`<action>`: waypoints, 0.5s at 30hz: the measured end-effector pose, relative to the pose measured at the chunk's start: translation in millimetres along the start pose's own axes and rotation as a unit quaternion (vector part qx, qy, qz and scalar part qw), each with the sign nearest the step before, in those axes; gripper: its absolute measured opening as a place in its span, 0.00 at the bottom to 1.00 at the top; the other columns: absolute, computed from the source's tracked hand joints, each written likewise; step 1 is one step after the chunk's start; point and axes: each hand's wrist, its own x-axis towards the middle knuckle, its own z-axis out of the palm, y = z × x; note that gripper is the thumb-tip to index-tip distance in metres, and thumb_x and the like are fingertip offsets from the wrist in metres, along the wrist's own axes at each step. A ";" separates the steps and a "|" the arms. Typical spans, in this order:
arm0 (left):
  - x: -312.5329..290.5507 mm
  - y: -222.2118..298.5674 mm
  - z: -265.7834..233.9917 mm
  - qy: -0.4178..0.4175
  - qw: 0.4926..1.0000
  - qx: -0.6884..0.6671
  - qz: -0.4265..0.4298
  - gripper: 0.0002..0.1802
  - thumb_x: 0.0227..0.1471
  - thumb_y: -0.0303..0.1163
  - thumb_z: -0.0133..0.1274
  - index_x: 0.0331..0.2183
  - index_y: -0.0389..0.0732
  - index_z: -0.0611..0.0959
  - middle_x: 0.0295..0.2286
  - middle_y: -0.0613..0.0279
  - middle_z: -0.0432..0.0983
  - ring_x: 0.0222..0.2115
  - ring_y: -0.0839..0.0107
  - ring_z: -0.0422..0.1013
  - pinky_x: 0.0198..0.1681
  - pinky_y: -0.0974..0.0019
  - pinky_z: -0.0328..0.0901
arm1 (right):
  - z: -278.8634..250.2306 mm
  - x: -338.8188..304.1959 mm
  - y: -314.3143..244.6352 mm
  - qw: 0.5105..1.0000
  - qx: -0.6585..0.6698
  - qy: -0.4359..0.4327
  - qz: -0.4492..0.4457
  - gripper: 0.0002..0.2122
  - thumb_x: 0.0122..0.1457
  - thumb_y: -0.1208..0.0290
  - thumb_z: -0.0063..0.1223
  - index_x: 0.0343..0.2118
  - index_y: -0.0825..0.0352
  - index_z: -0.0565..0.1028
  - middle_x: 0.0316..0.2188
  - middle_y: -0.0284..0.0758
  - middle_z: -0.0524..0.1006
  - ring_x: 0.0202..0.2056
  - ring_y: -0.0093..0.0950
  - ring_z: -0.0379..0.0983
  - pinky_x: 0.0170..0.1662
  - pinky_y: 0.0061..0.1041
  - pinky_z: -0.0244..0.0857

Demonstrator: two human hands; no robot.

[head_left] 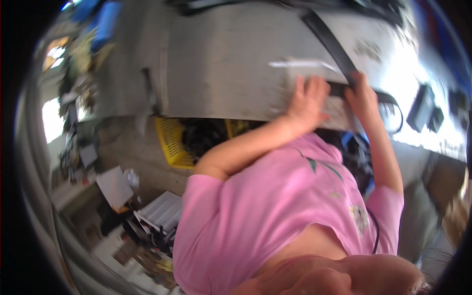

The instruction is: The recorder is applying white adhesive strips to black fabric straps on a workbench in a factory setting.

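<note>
A long flat black strap (330,40), like a belt, slants across the grey metal table from the far side. My right hand (363,97) is closed round it. Another stretch of black strap (385,97) runs sideways under that hand and curls into a loop at the table's near right. My left hand (307,104) lies palm down near the table's front edge with its fingers spread. Its fingertips reach the left end of the sideways stretch. Motion blur hides whether they press on it. A pale flat patch lies beneath both hands, its kind unclear.
Dark block-shaped objects (423,109) stand on the table at right. A thin dark tool (150,92) lies toward the left. Below the table's front edge is a yellow plastic basket (171,143) holding black items. Black pieces (211,5) lie along the far side.
</note>
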 end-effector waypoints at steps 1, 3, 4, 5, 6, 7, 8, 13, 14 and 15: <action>-0.3 1.9 -1.1 0.010 1.000 0.009 -0.006 0.45 0.38 0.55 0.54 0.52 0.34 0.66 0.53 0.45 0.57 0.55 0.52 0.51 0.55 0.39 0.43 | 0.4 -3.0 2.7 0.999 -0.009 0.022 -0.048 0.19 0.49 0.72 0.49 0.46 0.64 0.61 0.33 0.51 0.74 0.36 0.46 0.72 0.37 0.39 0.66; 0.8 2.8 -13.7 -0.022 0.999 0.031 -0.029 0.46 0.40 0.58 0.51 0.52 0.34 0.65 0.52 0.45 0.57 0.56 0.53 0.49 0.57 0.41 0.41 | -2.1 -10.9 -19.8 0.985 -0.118 0.071 -0.105 0.13 0.52 0.73 0.49 0.40 0.64 0.65 0.31 0.44 0.75 0.32 0.42 0.73 0.31 0.37 0.65; -0.6 1.8 -10.5 -0.012 0.998 0.063 -0.026 0.46 0.41 0.59 0.50 0.52 0.33 0.65 0.52 0.45 0.56 0.56 0.53 0.49 0.57 0.42 0.40 | 0.0 -15.1 -30.8 0.982 -0.130 0.071 -0.119 0.12 0.51 0.73 0.50 0.39 0.65 0.67 0.34 0.40 0.74 0.37 0.39 0.71 0.35 0.37 0.64; 0.7 2.7 -9.2 -0.011 0.997 0.069 -0.028 0.45 0.42 0.58 0.50 0.52 0.32 0.64 0.51 0.45 0.57 0.56 0.53 0.49 0.58 0.42 0.40 | 0.6 -18.2 -33.7 0.972 -0.156 0.040 -0.174 0.14 0.50 0.72 0.50 0.42 0.65 0.68 0.38 0.39 0.73 0.42 0.37 0.69 0.41 0.36 0.62; 1.4 2.7 -8.8 -0.009 0.997 0.075 -0.029 0.45 0.43 0.58 0.49 0.52 0.32 0.64 0.51 0.44 0.57 0.55 0.53 0.49 0.58 0.42 0.40 | 1.1 -20.6 -35.9 0.956 -0.182 0.010 -0.228 0.17 0.50 0.71 0.50 0.44 0.66 0.68 0.43 0.38 0.72 0.48 0.35 0.66 0.47 0.35 0.60; 0.5 2.6 -8.2 -0.006 0.996 0.083 -0.033 0.45 0.43 0.58 0.49 0.52 0.32 0.64 0.51 0.44 0.57 0.55 0.53 0.49 0.58 0.42 0.40 | 5.6 -23.3 -34.6 0.955 -0.179 0.015 -0.236 0.17 0.50 0.71 0.50 0.44 0.66 0.68 0.43 0.38 0.72 0.48 0.35 0.66 0.47 0.35 0.60; -0.2 0.6 -5.4 -0.002 0.997 0.075 -0.022 0.44 0.43 0.57 0.48 0.52 0.32 0.64 0.51 0.45 0.57 0.55 0.53 0.49 0.58 0.41 0.39 | 14.2 -25.2 -28.3 0.942 -0.176 0.009 -0.286 0.21 0.49 0.70 0.50 0.48 0.67 0.66 0.47 0.39 0.69 0.52 0.35 0.62 0.53 0.36 0.55; -0.8 -5.7 -4.1 0.023 0.998 0.064 -0.004 0.42 0.44 0.55 0.49 0.52 0.32 0.64 0.51 0.46 0.58 0.55 0.53 0.50 0.58 0.40 0.38 | 8.9 -38.6 -6.2 0.925 -0.219 -0.015 -0.312 0.31 0.48 0.64 0.52 0.55 0.71 0.58 0.57 0.44 0.59 0.60 0.36 0.51 0.63 0.37 0.40; 5.4 -4.9 -4.4 0.035 0.998 0.049 0.008 0.42 0.43 0.54 0.51 0.51 0.32 0.65 0.50 0.46 0.58 0.54 0.53 0.52 0.58 0.41 0.38 | 7.6 -40.5 -2.3 0.929 -0.229 -0.011 -0.291 0.32 0.47 0.64 0.53 0.56 0.71 0.58 0.57 0.45 0.58 0.61 0.36 0.50 0.63 0.38 0.39; 7.4 -3.4 -3.6 0.050 0.998 0.029 0.012 0.40 0.42 0.52 0.53 0.49 0.31 0.67 0.47 0.46 0.61 0.52 0.53 0.54 0.58 0.42 0.39 | 10.8 -42.9 1.4 0.932 -0.224 -0.007 -0.285 0.32 0.47 0.67 0.53 0.56 0.72 0.57 0.57 0.44 0.58 0.61 0.36 0.49 0.63 0.39 0.39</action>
